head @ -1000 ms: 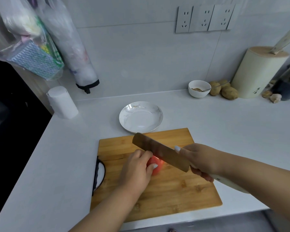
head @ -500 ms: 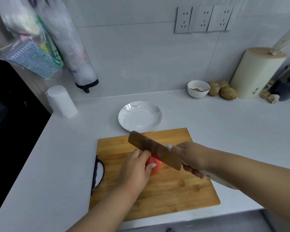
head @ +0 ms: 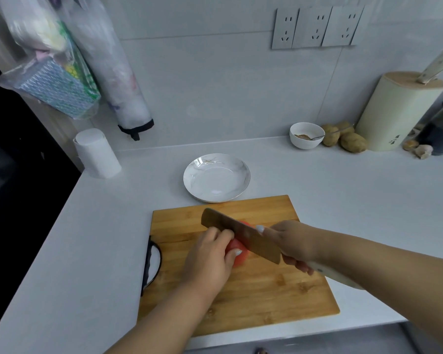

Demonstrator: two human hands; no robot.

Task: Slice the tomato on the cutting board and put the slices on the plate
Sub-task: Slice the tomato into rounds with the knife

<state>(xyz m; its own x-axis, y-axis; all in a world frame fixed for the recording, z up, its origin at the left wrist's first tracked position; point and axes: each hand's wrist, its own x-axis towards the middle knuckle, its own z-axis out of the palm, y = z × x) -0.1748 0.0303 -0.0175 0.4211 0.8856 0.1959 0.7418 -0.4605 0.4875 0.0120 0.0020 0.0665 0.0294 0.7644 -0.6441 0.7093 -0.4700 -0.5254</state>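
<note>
A red tomato (head: 237, 255) lies on the wooden cutting board (head: 266, 290) near its middle. My left hand (head: 210, 256) presses on the tomato from the left, fingers curled over it. My right hand (head: 289, 244) grips the pale handle of a broad knife (head: 241, 235). The blade lies across the top of the tomato, pointing away to the left. A sliver of red shows beyond the blade. An empty white plate (head: 216, 177) sits on the counter just behind the board.
A white paper roll (head: 97, 154) stands at the back left. At the back right are a small white bowl (head: 307, 135) with a spoon, potatoes (head: 353, 141) and a cream knife block (head: 399, 111). Plastic bags (head: 62, 60) hang on the left wall.
The knife and my right hand have shifted left over the tomato, and the blade covers more of it. My left hand has kept its hold.
</note>
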